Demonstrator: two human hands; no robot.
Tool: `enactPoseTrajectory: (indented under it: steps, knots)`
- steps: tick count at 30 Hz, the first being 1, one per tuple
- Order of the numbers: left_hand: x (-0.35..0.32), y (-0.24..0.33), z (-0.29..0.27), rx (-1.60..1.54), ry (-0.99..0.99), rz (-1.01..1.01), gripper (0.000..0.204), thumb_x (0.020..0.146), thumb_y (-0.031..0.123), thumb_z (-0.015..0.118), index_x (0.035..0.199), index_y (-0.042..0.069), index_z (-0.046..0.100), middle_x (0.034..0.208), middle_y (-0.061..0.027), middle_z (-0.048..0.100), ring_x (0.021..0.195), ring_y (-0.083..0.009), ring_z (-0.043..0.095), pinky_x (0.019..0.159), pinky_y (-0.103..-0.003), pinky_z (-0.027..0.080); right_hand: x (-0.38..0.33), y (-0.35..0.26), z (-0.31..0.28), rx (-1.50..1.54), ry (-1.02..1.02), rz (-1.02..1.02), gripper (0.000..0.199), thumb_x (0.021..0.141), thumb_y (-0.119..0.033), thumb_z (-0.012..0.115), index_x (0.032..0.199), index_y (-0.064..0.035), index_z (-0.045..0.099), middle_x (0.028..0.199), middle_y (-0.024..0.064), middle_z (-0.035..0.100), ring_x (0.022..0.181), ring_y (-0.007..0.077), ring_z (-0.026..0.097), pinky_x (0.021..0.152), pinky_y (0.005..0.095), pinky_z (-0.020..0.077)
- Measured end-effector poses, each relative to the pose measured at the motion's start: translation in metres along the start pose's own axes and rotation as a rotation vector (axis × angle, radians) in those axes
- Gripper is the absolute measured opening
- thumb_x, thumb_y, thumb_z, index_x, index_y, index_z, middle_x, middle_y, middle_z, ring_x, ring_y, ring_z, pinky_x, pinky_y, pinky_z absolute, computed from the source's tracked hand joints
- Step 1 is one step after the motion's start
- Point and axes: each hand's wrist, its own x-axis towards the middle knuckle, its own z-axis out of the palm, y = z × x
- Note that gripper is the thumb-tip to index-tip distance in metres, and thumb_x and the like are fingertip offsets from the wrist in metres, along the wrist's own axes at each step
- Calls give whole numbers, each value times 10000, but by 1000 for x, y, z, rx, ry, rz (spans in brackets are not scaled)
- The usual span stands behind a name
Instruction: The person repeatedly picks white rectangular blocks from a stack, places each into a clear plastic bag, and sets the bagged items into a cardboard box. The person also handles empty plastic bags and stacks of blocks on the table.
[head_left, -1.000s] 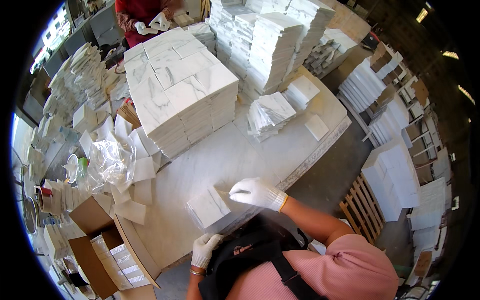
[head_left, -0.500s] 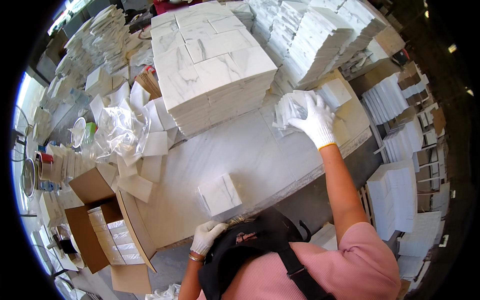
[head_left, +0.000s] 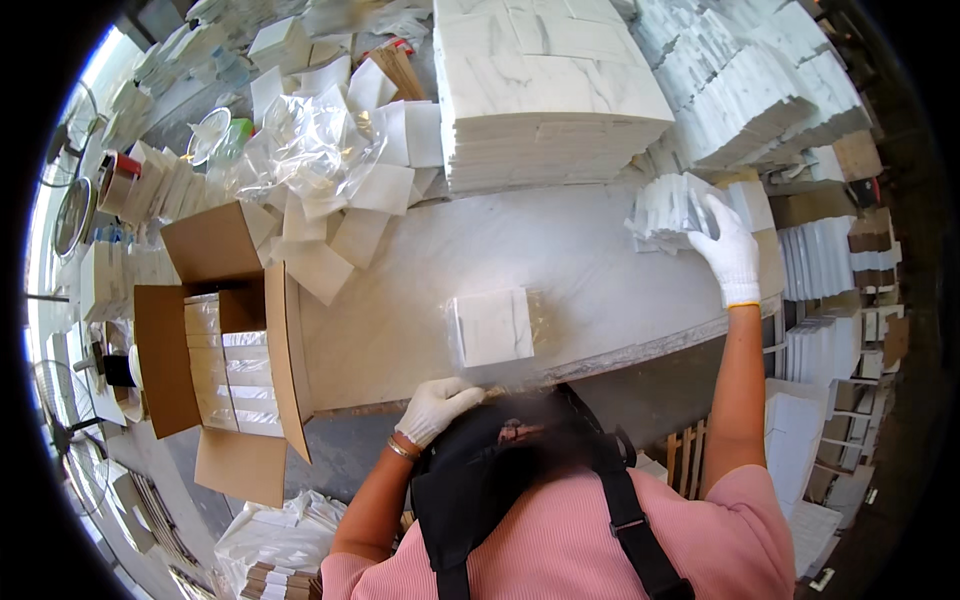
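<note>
My right hand point(head_left: 730, 258), in a white knitted glove, reaches to the right end of a row of small white marble tiles point(head_left: 662, 212) standing on edge. Its thumb and fingers are apart at the end tiles. A gloved left hand point(head_left: 440, 408), mine, rests at the table's front edge near my black apron, fingers curled together; whether anything is in them is hidden. Just beyond it, a block of white marble tiles point(head_left: 493, 328) with clear plastic film around it lies on the stone-topped table point(head_left: 390, 300).
An open cardboard box point(head_left: 282, 350) with wrapped tile packs stands at the left. Behind it lie clear plastic bags point(head_left: 315, 140) and loose white foam sheets point(head_left: 370, 238). A tall tile stack point(head_left: 550, 150) rises at the back, with more stacks point(head_left: 745, 120) to its right.
The view has turned, shifting the table in the picture. My right hand has moved from on top of the tile row to its right end, with fingers less widely spread. My left hand stays by the edge.
</note>
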Motion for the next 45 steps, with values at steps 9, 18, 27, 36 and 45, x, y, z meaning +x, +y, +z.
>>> enactPoseTrajectory:
  steps: [9,18,27,36,45]
  knots:
    - [6,-9,3,-60,-21,70,279,916,251,718,910,-26,750,810,-21,714,737,-74,600,695,-241,487,25,-8,-24,84,274,-69,573,786,-467,780,1221,-110,669,1287,146,635,1159,335,611,1000,439,483]
    - [5,-9,0,-97,-37,0,273,939,233,705,1016,-25,752,841,-9,713,724,-65,597,642,-239,473,173,7,-184,-140,192,-248,862,723,-393,810,1467,-107,482,1462,194,510,1314,341,515,1113,407,404]
    - [2,-9,3,-112,-4,25,286,939,242,705,1014,-28,759,851,-17,719,761,-73,603,699,-239,490,236,6,-202,-90,-190,-174,793,832,-548,675,1512,-214,441,1529,127,468,1394,301,440,1134,357,376]
    - [11,-26,6,-184,-12,35,246,935,194,709,981,-41,763,867,-33,734,766,-72,613,718,-238,503,268,39,-163,-122,72,-189,464,890,-550,552,1223,-259,693,1256,91,678,1143,302,628,1000,423,464]
    - [4,-8,6,-153,37,-24,268,909,230,741,926,-37,760,775,-4,695,690,-61,566,642,-233,467,202,-16,-183,-23,-49,-304,852,680,-573,779,1372,-133,550,1435,174,532,1326,370,478,1123,406,366]
